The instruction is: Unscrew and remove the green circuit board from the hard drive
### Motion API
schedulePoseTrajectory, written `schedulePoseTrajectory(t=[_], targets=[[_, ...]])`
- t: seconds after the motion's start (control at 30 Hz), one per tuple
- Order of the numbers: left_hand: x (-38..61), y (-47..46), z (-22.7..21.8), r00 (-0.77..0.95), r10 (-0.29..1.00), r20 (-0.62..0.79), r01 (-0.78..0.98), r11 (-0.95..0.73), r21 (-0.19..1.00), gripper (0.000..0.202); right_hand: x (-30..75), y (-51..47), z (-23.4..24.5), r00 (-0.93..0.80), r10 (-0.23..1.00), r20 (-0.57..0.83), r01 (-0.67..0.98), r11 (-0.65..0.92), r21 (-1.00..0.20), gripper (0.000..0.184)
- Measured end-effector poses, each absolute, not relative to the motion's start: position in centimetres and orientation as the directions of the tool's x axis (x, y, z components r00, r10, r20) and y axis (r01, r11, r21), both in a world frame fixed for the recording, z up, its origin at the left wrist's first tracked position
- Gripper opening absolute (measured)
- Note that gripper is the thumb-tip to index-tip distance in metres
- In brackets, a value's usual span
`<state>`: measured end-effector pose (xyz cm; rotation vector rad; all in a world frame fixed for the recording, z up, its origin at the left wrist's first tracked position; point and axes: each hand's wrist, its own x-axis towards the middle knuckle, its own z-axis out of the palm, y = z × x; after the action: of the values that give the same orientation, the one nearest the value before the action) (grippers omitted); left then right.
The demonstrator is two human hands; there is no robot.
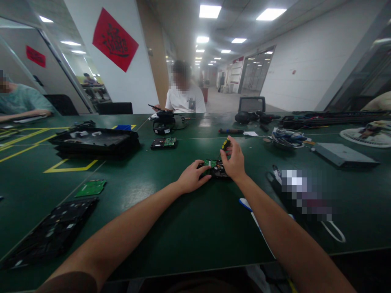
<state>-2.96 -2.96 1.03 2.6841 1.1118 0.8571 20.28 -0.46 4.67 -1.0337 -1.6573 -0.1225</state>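
Observation:
A black hard drive (219,172) with a green circuit board on its upper face lies on the table in front of me. My left hand (193,177) grips its left end, thumb along the near side and fingers at the far side. Closed around a yellow and black screwdriver (226,144), my right hand (234,162) is over the right part of the drive. The shaft slants down toward the drive; its tip is too small to make out. A second hard drive (164,143) with a green board lies farther off to the left.
The green table (171,240) also bears black trays (94,142), a loose circuit board (91,188), a black plastic frame (51,232), a grey metal box (345,154) and a bundle of cables (287,137). Across it sits a person (185,99) in a white shirt.

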Motion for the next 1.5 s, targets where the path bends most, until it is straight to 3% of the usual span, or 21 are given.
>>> schedulePoseTrajectory(t=[1.5], targets=[[-2.91, -3.07, 1.06, 0.562, 0.693, 0.452, 0.630, -0.713, 0.309, 0.050, 20.02, -0.98, 4.93, 0.013, 0.537, 0.843, 0.685, 0.610, -0.399, 0.067]])
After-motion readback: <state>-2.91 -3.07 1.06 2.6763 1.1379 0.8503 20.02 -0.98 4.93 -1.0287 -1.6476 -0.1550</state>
